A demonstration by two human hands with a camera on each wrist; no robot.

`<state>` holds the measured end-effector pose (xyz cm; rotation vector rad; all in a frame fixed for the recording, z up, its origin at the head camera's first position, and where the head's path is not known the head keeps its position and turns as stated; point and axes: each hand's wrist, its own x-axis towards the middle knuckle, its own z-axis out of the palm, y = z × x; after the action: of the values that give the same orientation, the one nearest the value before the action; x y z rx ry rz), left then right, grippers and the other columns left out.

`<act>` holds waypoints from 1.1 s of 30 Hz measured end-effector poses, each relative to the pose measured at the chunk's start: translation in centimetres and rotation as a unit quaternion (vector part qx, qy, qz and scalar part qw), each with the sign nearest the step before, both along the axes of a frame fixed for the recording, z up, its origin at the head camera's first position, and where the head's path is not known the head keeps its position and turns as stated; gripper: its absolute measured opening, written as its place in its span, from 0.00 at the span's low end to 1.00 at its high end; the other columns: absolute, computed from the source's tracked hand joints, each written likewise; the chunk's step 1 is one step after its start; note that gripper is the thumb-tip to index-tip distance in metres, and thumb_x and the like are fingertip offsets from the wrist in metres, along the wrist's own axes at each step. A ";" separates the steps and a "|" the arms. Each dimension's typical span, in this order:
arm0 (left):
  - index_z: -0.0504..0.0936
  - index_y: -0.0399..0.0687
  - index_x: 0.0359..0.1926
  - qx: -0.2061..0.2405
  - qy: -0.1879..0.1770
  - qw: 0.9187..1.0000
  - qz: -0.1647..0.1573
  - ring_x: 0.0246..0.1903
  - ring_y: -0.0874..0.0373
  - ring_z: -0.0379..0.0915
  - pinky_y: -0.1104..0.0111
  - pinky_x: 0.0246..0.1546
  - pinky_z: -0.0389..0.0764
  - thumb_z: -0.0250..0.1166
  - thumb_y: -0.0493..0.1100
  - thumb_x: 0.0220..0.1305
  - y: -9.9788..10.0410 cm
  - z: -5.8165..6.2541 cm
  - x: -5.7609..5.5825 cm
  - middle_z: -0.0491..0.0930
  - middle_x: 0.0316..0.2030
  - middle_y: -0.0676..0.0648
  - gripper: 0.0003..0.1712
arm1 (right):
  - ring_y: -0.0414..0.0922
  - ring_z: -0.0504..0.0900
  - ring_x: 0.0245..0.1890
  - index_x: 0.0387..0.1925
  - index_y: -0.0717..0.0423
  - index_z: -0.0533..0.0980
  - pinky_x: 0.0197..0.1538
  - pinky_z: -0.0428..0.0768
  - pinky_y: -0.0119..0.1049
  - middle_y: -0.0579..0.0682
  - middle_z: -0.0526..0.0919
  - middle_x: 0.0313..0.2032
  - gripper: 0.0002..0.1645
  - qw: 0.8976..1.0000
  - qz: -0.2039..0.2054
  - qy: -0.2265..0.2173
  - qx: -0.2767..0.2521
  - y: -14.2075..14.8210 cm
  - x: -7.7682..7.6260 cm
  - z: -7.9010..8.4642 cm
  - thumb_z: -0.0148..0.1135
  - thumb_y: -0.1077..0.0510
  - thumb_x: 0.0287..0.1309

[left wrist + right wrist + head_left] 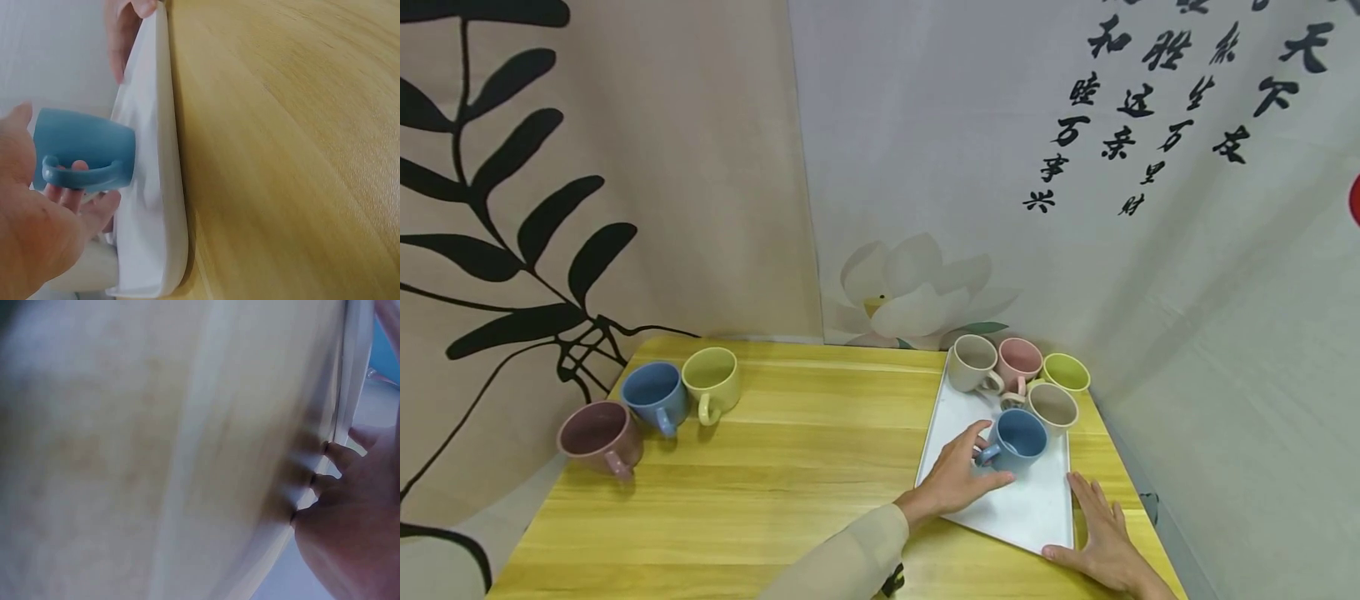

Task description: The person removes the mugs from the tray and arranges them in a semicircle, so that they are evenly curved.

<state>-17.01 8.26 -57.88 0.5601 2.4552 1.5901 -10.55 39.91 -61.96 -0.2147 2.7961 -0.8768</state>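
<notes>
A blue mug (1019, 440) stands upright on a white tray (1030, 517), its handle turned toward my left hand (957, 473). Thumb and index finger are spread to either side of that handle. In the left wrist view, fingers of this hand (37, 219) lie by the handle of the blue mug (84, 147), one fingertip showing through its loop. My right hand (1103, 537) rests at the tray's near right corner, fingers extended along the side and thumb at the front edge. The right wrist view shows the fingertips of this hand (350, 506) against the tray edge.
Behind the blue mug, the tray carries a beige mug (972, 364), a pink mug (1019, 360), a lime mug (1067, 372) and a cream mug (1052, 406). At the table's left stand a mauve mug (600, 437), another blue mug (655, 396) and a yellow mug (711, 382).
</notes>
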 end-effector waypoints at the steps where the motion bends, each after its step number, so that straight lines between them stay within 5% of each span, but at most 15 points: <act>1: 0.64 0.55 0.86 0.005 -0.002 1.000 0.003 0.61 0.61 0.82 0.65 0.64 0.81 0.79 0.61 0.71 0.0 0.0 0.0 0.84 0.63 0.47 0.52 | 0.88 0.41 0.83 0.90 0.62 0.47 0.76 0.33 0.93 0.80 0.48 0.87 0.81 1.000 0.001 0.003 0.000 0.0 0.0 0.0 0.87 0.36 0.52; 11: 0.75 0.45 0.78 0.044 0.014 0.998 0.034 0.47 0.67 0.79 0.73 0.54 0.80 0.80 0.55 0.71 0.5 -0.5 -0.3 0.86 0.47 0.49 0.42 | 0.88 0.41 0.84 0.91 0.61 0.47 0.76 0.31 0.92 0.79 0.47 0.87 0.81 1.000 0.001 0.002 -0.009 0.1 0.2 -0.2 0.88 0.37 0.52; 20: 0.86 0.44 0.65 0.052 0.041 0.992 0.105 0.37 0.67 0.72 0.75 0.45 0.74 0.84 0.45 0.66 1.2 -1.2 -0.5 0.83 0.34 0.49 0.30 | 0.87 0.40 0.84 0.91 0.61 0.46 0.77 0.31 0.92 0.79 0.46 0.87 0.82 1.000 -0.003 -0.011 -0.003 0.0 -0.1 0.0 0.88 0.36 0.52; 30: 0.87 0.46 0.54 0.086 0.024 0.986 0.142 0.33 0.71 0.71 0.78 0.42 0.74 0.86 0.43 0.62 1.1 -1.8 -0.1 0.83 0.31 0.51 0.23 | 0.88 0.40 0.84 0.91 0.61 0.47 0.77 0.31 0.92 0.79 0.47 0.87 0.81 1.000 0.001 0.000 -0.010 0.1 0.0 0.0 0.88 0.37 0.52; 33: 0.86 0.45 0.47 0.101 0.049 0.983 0.143 0.33 0.72 0.72 0.79 0.40 0.75 0.87 0.42 0.60 0.9 -2.1 0.0 0.84 0.30 0.50 0.19 | 0.87 0.40 0.84 0.91 0.60 0.46 0.76 0.31 0.92 0.79 0.46 0.87 0.82 1.000 -0.001 -0.005 -0.008 0.0 0.0 0.0 0.88 0.37 0.52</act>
<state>-17.03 9.19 -59.96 0.3292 2.5574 1.9836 -10.51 39.95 -61.94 -0.2095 2.7812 -0.8996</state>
